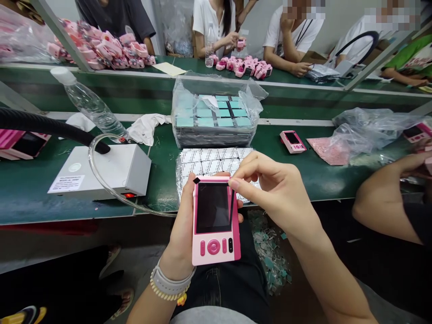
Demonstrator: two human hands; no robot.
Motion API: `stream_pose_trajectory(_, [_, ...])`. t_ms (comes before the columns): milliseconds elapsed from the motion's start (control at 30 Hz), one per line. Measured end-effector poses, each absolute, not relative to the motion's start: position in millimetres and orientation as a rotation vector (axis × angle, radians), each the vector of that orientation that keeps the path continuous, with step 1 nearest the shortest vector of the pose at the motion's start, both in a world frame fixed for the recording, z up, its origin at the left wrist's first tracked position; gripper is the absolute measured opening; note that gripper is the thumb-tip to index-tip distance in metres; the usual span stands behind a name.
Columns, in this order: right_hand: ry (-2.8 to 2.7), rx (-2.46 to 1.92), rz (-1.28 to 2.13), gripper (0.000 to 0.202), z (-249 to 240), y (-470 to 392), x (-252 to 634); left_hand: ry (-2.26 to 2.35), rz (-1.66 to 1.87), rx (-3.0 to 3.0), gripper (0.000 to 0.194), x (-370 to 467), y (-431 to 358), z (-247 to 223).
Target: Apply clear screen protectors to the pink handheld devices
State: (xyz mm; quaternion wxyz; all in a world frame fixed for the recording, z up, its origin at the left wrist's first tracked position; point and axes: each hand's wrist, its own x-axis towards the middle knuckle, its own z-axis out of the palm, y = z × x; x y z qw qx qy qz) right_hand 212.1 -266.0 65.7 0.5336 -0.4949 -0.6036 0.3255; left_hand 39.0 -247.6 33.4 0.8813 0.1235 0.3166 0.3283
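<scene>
My left hand (184, 225) is wrapped around a pink handheld device (216, 247), held upright with its face toward me. A dark screen (212, 208) fills its upper part, with magenta buttons (213, 246) below. At the screen's upper right corner, the thumb and forefinger of my right hand (273, 189) pinch together on a thin black strip (232, 202) that runs down the screen's right side. A small black tab (196, 180) sticks out at the top left corner. Behind the device lie printed white sheets (209, 161) divided into squares, partly covered by my hands.
A plastic-lined box (216, 135) of teal-backed pieces stands behind the sheets. Left are a grey machine (104, 171) with a hose and a tilted bottle (91, 103). Another pink device (292, 141) lies right. Co-workers sit across the bench; a neighbour's arm (388, 198) reaches in at right.
</scene>
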Motion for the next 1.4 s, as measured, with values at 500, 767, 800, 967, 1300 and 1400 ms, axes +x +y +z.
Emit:
stream_pose_trajectory(500, [-1.527,-1.246,0.318,0.013,52,-278,195,0.612,0.689,0.294,0.074,33,-254,22])
stream_pose_trajectory(767, [-1.602,-1.235,0.247,0.015,54,-276,191,0.581,0.701,0.292,0.07,32,-255,27])
stream_pose_trajectory(800, [-1.611,-1.234,0.269,0.015,54,-276,191,0.582,0.703,0.292,0.07,32,-255,27])
stream_pose_trajectory(967, [-1.601,-1.241,0.33,0.016,53,-275,191,0.583,0.713,0.279,0.07,33,-253,28])
stream_pose_trajectory(1300, [-1.639,-1.206,0.351,0.012,51,-273,190,0.598,0.789,0.226,0.065,36,-249,33])
stream_pose_trajectory(1400, [-1.675,-1.215,0.356,0.02,50,-273,192,0.584,0.825,0.215,0.059,36,-248,32])
